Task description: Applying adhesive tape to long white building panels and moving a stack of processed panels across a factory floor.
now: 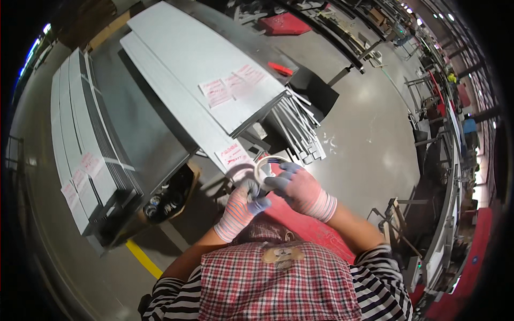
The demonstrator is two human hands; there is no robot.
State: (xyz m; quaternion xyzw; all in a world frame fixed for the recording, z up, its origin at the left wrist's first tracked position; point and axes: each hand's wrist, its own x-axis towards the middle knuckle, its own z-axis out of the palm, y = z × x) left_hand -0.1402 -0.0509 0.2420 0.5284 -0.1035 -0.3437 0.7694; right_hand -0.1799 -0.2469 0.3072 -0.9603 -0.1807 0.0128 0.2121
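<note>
"Head view: what are the hands doing?"

"The right hand point(302, 191) is gripping a pale ring-shaped roll point(258, 170); the left hand point(240, 211) is curling close to its near side, and whether it is gripping anything cannot be told."

"Where is the roll showing?"

"It is appearing beside the near end of some long white panels point(187, 59). Strapped panels point(65, 139) are lying to the left; white strips point(297, 128) are lying farther off, to the right."

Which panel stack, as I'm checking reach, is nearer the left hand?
The right stack: its near end lies just beyond the left hand; the left stack sits farther left.
</note>
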